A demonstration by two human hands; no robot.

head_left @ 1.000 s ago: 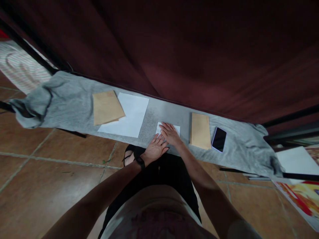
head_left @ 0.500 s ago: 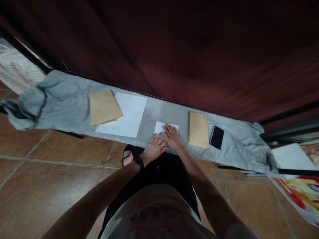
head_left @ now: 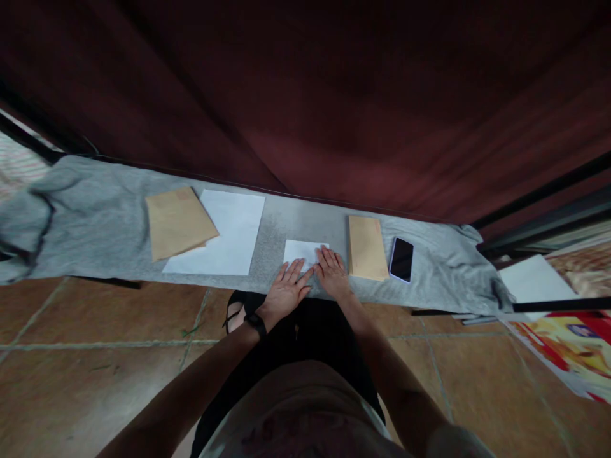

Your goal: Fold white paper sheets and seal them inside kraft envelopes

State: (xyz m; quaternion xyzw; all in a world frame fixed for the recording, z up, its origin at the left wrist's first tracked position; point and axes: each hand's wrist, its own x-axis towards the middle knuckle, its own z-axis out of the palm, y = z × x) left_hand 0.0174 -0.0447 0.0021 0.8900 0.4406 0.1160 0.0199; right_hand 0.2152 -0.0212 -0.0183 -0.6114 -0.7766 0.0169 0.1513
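A small folded-looking sheet of white paper [head_left: 300, 250] lies on the grey cloth [head_left: 286, 216] right in front of my body. My left hand [head_left: 285, 290] rests flat at its lower left edge, fingers spread, a dark band on the wrist. Across the paper's right side lies my right hand [head_left: 332, 272], palm down with its fingers stretched out. The two hands are side by side, thumbs close together. Part of the paper is hidden under the fingers.
To the left, brown envelopes [head_left: 179, 222] overlap large white paper [head_left: 229, 238]. On the right are a stack of brown envelopes [head_left: 367, 248] and a phone [head_left: 401, 259]. A dark red curtain [head_left: 310, 127] hangs behind the narrow cloth-covered surface.
My hands have moved apart a little, the right one sliding toward the paper's right edge. More of the small paper shows between them. The whole view has shifted slightly.
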